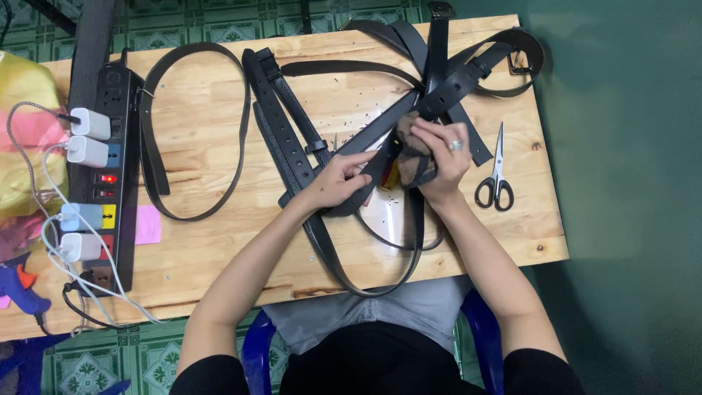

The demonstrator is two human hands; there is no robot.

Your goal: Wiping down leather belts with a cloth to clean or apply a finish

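Person seated at a pale wooden table [219,241], seen from above. A tangle of black belts covers the middle and far side of the table.

Left hand [338,179]: fingers curled, grip pressed down on a black belt [369,143] that runs diagonally across the pile. The thumb and fingertips pin the strap flat just beside the right hand.

Right hand [439,157]: grip closed around a bunched brown cloth [413,150], which is held against the same belt. A ring shows on one finger. The cloth touches the strap where it crosses the other belts. A small yellow and red object lies under the cloth; its kind cannot be told.

Relative to the held belt:
- Scissors [496,179] with black handles lie on the table to its right, near the right hand but apart from it, blades pointing away from the person.
- A looped black belt [241,124] lies well to its left, alone on bare wood.
- A black power strip [110,175] sits further left at the table edge, with white chargers [89,123] plugged in and red lights lit.
- A pink paper note [148,225] lies just beside the power strip.
- A blue glue gun [18,285] sits at the far left corner.

Small dark flecks are scattered on the wood around the belt pile.
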